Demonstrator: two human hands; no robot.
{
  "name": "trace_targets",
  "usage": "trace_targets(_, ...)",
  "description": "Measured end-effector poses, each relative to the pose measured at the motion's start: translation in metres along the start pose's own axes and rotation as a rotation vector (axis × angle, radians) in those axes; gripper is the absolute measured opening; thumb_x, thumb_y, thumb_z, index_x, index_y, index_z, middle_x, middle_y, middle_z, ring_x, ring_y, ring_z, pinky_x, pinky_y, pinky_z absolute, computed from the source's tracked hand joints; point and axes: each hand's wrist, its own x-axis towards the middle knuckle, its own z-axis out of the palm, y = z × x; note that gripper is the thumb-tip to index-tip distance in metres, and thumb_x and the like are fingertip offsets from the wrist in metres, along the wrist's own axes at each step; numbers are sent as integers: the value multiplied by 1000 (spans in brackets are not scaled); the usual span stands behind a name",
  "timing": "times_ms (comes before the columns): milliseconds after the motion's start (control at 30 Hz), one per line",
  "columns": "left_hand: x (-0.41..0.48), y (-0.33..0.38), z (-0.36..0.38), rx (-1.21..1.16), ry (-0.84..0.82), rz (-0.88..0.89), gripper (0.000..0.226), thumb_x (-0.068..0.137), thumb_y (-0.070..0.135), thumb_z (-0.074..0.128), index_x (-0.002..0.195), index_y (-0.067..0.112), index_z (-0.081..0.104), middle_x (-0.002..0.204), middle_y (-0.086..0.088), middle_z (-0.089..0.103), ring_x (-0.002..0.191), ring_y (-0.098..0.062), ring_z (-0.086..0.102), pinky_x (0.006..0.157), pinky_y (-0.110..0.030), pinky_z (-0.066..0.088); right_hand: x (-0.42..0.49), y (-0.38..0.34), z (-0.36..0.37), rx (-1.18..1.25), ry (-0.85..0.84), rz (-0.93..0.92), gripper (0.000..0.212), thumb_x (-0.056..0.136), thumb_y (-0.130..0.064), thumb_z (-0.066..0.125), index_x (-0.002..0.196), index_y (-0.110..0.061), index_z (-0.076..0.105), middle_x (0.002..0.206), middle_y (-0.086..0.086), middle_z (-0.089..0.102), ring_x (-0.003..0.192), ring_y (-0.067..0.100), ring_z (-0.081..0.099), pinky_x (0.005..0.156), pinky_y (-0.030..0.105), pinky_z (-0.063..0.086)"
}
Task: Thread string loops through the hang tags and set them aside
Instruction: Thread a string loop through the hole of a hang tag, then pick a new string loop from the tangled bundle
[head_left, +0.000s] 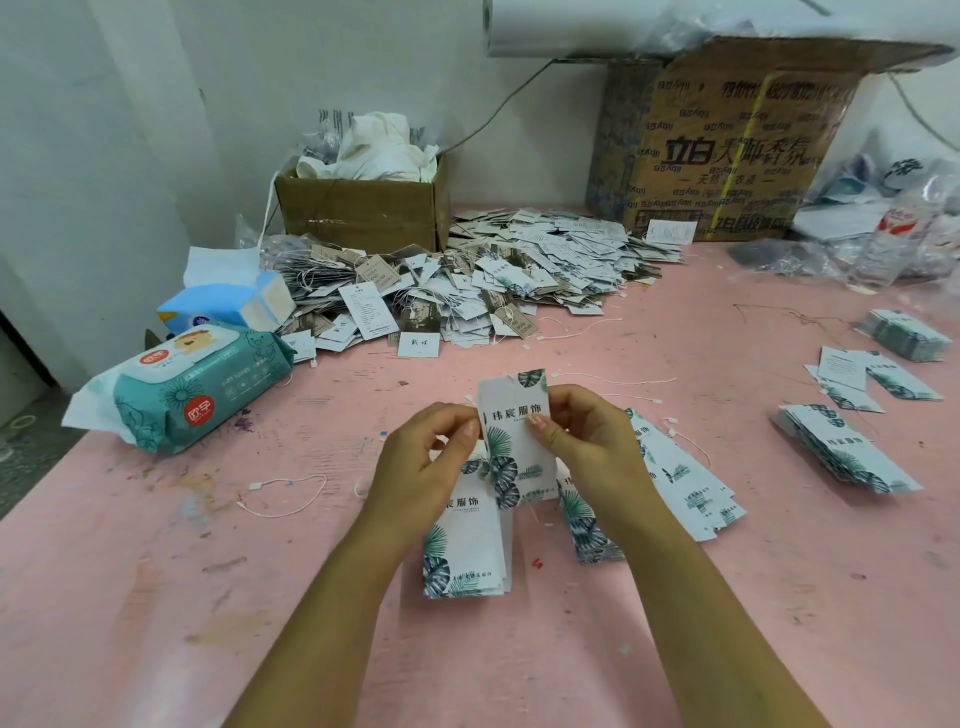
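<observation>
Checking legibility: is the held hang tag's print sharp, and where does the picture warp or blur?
Head view: held hang tag print is sharp; wide-angle distortion bows the printed carton; far tag pile is softer; light even, shadows faint.

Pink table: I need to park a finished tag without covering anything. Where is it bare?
Bare: the near-left table, below the wipes pack and the string loop, left of the left hand; near-right, below the tag stacks. Crowded: the tag heap at the back, and the middle, where the right hand and the left pinch a hang tag above fanned tags.
</observation>
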Motion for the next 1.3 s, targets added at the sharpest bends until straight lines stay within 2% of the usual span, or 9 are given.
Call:
trace_targets(133,-1,0,2,-20,-40,20,9,86,28,60,86,21,66,78,9,65,68,1,52,65,-19,43,0,1,2,18,26,-37,24,83,2,62,86,-21,66,80,-6,70,76,13,62,63,20,52)
trace_targets(267,2,-4,2,-115,112,-70,13,83,15,67,75,25,66,67,9,65,67,-10,55,65,-30,47,-1,3,6,-18,55,-60,21,86,-7,60,95,-25,64,93,2,67,84,10,62,71,21,53)
trace_targets(433,8,-14,-7,-258,389,-195,16,85,11,65,73,21,65,57,12,63,54,6,54,55,-9,43,-1,11,7,-476,13,-68,20,93,-9,52,109,-17,62,92,-5,62,82,7,55,73,9,43)
trace_targets(567,12,-23,-15,-346,507,-344,15,87,11,62,73,14,64,59,1,54,50,-1,48,47,-10,40,-4,13,10,-757,-140,-98,27,92,-15,53,118,-14,59,94,-4,62,85,13,56,83,28,44)
trace_targets(700,12,-17,-12,-371,394,-335,14,86,11,63,72,11,66,54,4,52,45,2,45,45,-11,38,-7,9,15,-569,-141,-118,33,93,-20,52,125,-25,45,84,-15,56,75,-5,54,67,14,42)
trace_targets(900,9,-11,-4,-305,285,-327,19,90,13,58,72,16,66,54,9,62,48,4,52,44,-11,41,-4,4,11,-160,-6,109,22,90,2,52,86,-14,66,66,0,61,57,2,57,58,14,45)
trace_targets(1033,6,-19,-2,23,173,-298,24,97,23,48,96,14,71,83,-5,68,78,-17,57,72,-29,45,-2,3,9,43,97,237,24,92,4,45,103,-3,64,59,2,65,59,10,62,57,16,48)
trace_targets(1133,7,-26,-3,318,117,-269,27,95,23,49,118,20,64,111,-5,64,110,-28,48,97,-42,39,0,0,6,193,160,295,29,92,4,45,119,-4,53,74,8,68,70,17,66,65,21,54)
trace_targets(1300,6,-25,-2,560,22,-289,25,91,28,54,115,30,63,117,4,61,114,-26,37,86,-27,26,1,-5,7,340,175,371,54,93,4,45,142,0,24,105,15,57,96,31,64,79,31,54)
